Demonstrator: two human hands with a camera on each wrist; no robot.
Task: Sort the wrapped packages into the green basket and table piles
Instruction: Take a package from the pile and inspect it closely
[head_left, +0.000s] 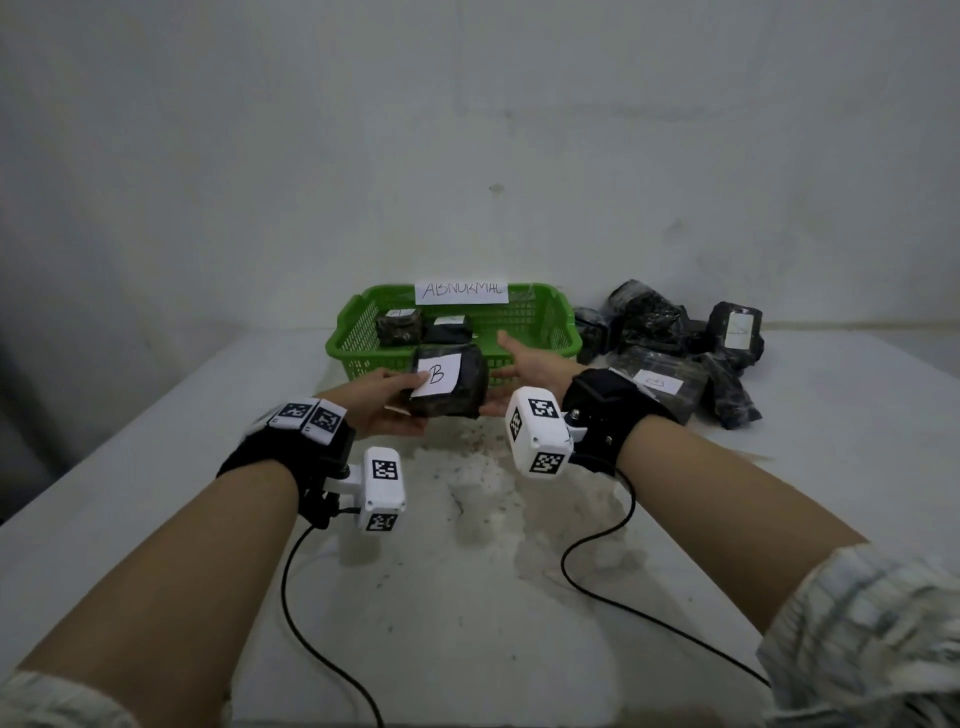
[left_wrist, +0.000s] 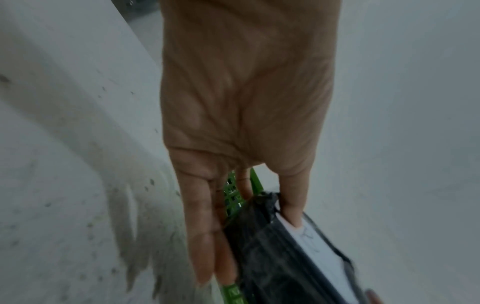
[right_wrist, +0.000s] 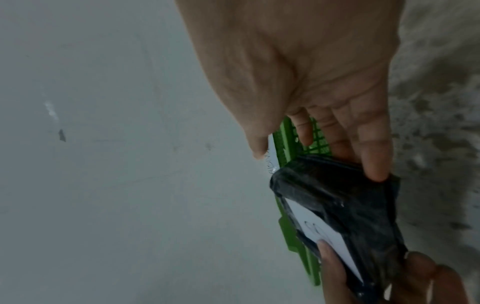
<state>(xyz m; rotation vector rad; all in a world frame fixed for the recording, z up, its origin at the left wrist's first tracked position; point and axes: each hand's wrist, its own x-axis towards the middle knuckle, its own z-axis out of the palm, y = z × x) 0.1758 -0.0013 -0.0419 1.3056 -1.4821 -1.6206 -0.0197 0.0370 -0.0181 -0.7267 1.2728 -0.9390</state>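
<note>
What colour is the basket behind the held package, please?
Green, clearest in the head view: basket.

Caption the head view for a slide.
Left hand grips a black plastic-wrapped package labelled B before the green plastic basket; right hand open beside it.
</note>
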